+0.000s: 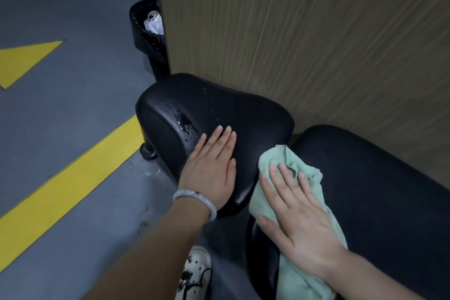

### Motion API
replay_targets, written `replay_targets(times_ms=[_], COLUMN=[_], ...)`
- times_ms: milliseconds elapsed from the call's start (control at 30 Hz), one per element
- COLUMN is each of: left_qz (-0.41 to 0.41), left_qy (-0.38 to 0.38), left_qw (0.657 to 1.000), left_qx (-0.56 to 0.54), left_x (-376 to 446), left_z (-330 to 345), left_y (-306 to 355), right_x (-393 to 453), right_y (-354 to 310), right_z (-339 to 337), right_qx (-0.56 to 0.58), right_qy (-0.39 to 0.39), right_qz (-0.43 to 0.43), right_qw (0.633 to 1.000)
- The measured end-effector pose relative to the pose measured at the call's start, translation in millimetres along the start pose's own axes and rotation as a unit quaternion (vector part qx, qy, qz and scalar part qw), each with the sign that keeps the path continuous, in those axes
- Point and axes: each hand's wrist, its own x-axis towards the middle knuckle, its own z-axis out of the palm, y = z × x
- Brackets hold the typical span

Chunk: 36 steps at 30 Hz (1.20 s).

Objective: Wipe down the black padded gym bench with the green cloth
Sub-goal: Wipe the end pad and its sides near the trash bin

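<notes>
A: What is seen on the black padded gym bench?

B: Two black vinyl pads are shown beside a wood-grain wall panel. The smaller black seat pad lies to the left, and the longer pad extends to the right. A small puddle of clear liquid is seen on the seat pad, with fine droplets scattered near it.

A: How are the hands placed?

B: The left hand is laid flat on the seat pad, fingers straight and together, just beside the puddle. Nothing is gripped by it. A pale stone bangle is worn on that wrist. The right hand is spread with fingers apart and is pressed flat on the crumpled green cloth.

A: And where is the cloth found?

B: It is bunched at the near end of the long pad, right at the gap between the two pads, and it is draped down over the pad's front edge below the wrist.

A: Are any containers visible?

B: One black bin with a black plastic liner is seen at the corner of the wall panel, partly hidden by it. Crumpled white paper or plastic is held inside; what exactly it is cannot be told.

A: What else is there?

B: A grey floor marked with yellow painted lines is seen, and a white decorated clog shoe is visible at the bottom.
</notes>
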Motion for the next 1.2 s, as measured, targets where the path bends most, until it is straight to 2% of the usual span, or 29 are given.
replay_targets(times_ms=[133,200,300,400,500,667,833,1033,1200], left_qz=[-0.001,-0.004,-0.007,-0.003,0.003,0.01,0.016,0.016,0.014], left_qy=[-0.01,-0.016,-0.015,-0.01,-0.01,-0.013,-0.003,0.002,0.0], left_qw=[1.0,1.0,1.0,1.0,1.0,1.0,1.0,1.0,1.0], left_qx=[0.006,0.007,0.004,0.0,-0.002,-0.013,-0.016,-0.021,-0.022], left_x=[1,1,1,1,2,1,2,1,2], left_z=[-1,-2,-2,-1,-2,-3,-3,-2,-2], left_y=[0,0,1,0,0,-2,-3,-3,-2], right_x=[-10,-15,-14,-1,4,-10,23,29,7], right_y=[-3,-9,-24,-52,-82,-95,-77,-70,-87], right_z=[-3,-2,5,13,18,24,15,10,21], right_qx=[0.012,0.051,0.075,0.093,0.102,0.07,0.121,0.169,0.076], right_qy=[0.022,0.027,0.088,0.147,0.172,0.16,0.185,0.167,0.186], right_qz=[-0.071,-0.06,0.013,0.128,0.209,0.157,0.234,0.238,0.178], right_qw=[0.997,0.997,0.993,0.976,0.957,0.972,0.947,0.942,0.963])
